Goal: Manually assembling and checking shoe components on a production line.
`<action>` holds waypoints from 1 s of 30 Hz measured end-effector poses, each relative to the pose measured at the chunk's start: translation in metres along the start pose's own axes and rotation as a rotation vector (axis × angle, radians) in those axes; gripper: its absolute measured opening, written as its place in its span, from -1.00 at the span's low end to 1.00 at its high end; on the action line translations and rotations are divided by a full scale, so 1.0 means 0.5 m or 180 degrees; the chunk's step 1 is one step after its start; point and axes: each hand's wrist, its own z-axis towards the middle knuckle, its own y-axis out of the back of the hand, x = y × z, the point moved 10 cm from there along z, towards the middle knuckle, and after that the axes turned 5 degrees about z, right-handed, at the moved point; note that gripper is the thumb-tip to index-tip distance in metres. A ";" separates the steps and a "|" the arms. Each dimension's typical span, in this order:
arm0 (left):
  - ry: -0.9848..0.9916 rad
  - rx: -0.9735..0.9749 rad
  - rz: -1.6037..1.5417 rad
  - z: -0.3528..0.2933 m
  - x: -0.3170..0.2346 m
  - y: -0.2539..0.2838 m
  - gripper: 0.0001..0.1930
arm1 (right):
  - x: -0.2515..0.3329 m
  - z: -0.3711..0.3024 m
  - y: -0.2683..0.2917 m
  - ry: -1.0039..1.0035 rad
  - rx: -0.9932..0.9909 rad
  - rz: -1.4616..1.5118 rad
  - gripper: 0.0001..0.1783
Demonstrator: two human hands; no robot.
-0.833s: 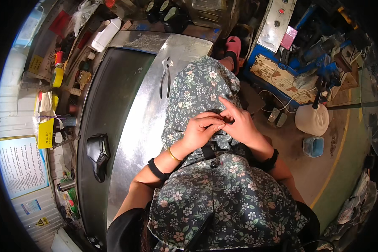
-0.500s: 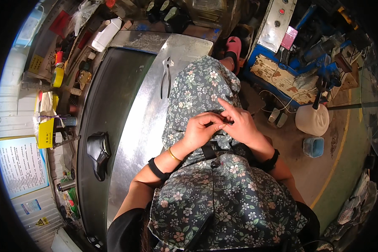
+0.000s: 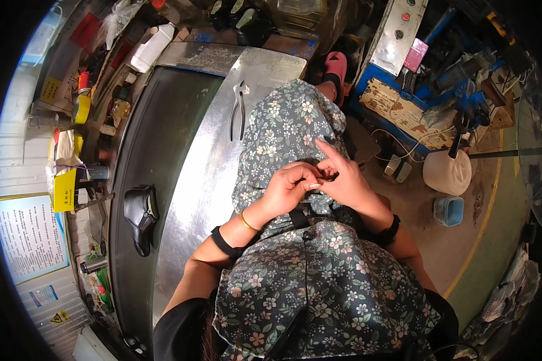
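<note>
Over my lap, which a dark floral apron (image 3: pixel 283 283) covers, my two hands meet with fingertips touching. My left hand (image 3: pixel 292 188), with a gold bangle at the wrist, pinches thumb against fingers. Thumb and fingers of my right hand (image 3: pixel 347 183) close against the left fingertips, while its index finger points forward. Anything held between them is hidden or too small to make out. A pair of pliers (image 3: pixel 238 114) lies on the metal table (image 3: pixel 190 174) just left of my knees. Farther left, a black shoe (image 3: pixel 140 218) rests on the dark belt (image 3: pixel 162 126).
Left of the belt, a cluttered shelf carries a white bottle (image 3: pixel 152 49) and a yellow tape roll (image 3: pixel 81 110). Several black shoes (image 3: pixel 247 24) stand beyond the table. On the right are a blue machine (image 3: pixel 367 108), a white jug (image 3: pixel 447 172) and a blue tub (image 3: pixel 448 210) on the floor.
My left thumb and fingers have shifted slightly against the right fingertips. The black shoe on the belt sits a little farther away from me. The pliers have stayed put.
</note>
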 end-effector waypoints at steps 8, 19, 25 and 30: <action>0.0392 -0.0222 -0.1967 -0.013 0.047 0.015 -0.90 | 0.001 0.005 0.017 -0.0052 -0.0253 0.0363 -0.10; -0.0162 -0.0191 0.0327 0.004 -0.016 0.010 -0.91 | 0.054 0.001 0.020 0.0754 -0.0231 -0.1071 -0.14; -0.0141 -0.0094 0.0377 0.007 -0.022 0.002 -0.92 | 0.080 -0.007 0.009 0.1029 -0.0132 -0.1671 -0.20; 0.0140 -0.0116 0.0398 0.007 -0.017 0.004 -0.91 | 0.088 -0.009 0.004 0.1040 -0.0061 -0.1745 -0.22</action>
